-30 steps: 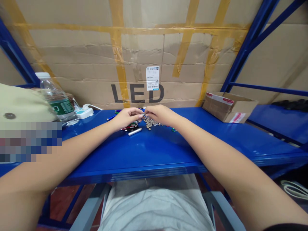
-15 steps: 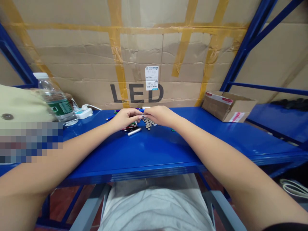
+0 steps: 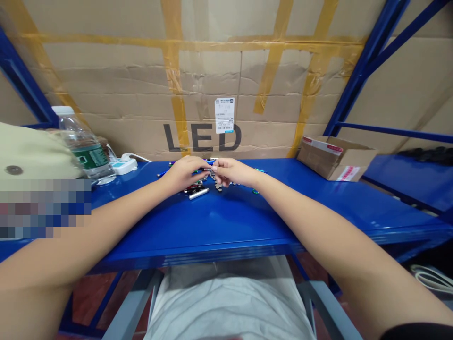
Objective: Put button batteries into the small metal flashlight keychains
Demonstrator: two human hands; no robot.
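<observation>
My left hand is closed around a slim dark tube with a shiny end, its kind too small to tell. At that end the fingertips of my right hand are pinched together; whatever they grip is too small to make out. Below the hands lies a loose pile of small round silver discs like button cells, partly hidden by my right hand. A silver pen-like tube lies in front of my left hand, beside red and black tubes. Blue ones show behind that hand.
Green ring-like items lie by my right wrist. On the blue table, a water bottle and white power strip stand left, an open carton right. A large cardboard box walls the back.
My right hand has turned and its fingers have curled, showing more of the tube's end. My left hand stays nearly in place. The view has shifted slightly.
</observation>
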